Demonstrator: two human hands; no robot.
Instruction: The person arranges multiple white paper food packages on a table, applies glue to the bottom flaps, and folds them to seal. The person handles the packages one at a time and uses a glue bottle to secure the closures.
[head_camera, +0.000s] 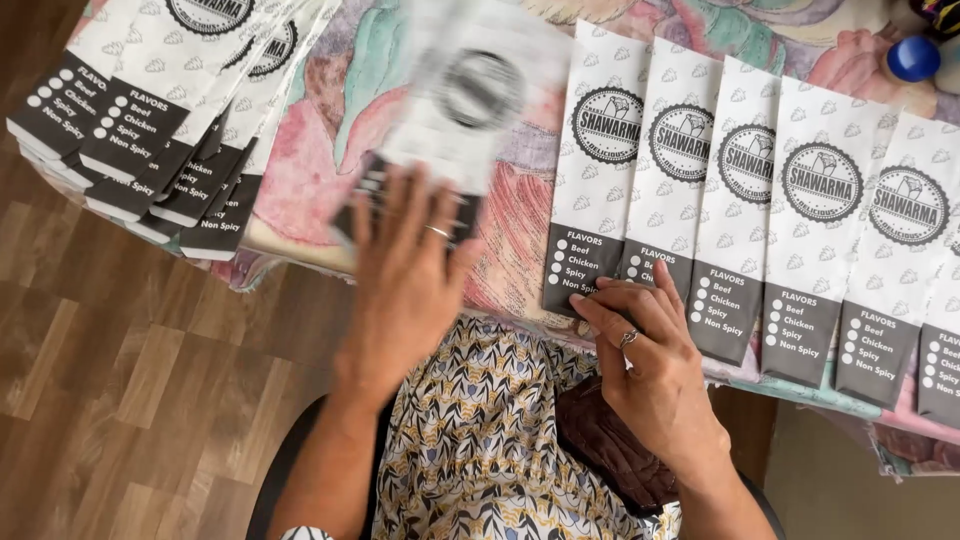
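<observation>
Pinching blurred paper sleeve (455, 95), left grip (405, 275)

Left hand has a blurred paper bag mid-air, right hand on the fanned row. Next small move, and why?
Probably carry the bag in the left hand over to the stack at the left edge of the table. It is blurred and lifted, while the right hand rests on the row of bags, fingers on the leftmost one.

Single head cam, looking steeply down from above the person's lap, close in. Faces the near edge of the cloth-covered table (340, 80), which fills the far half; wood floor (120, 380) near left. No second view, so nothing overlaps.
</observation>
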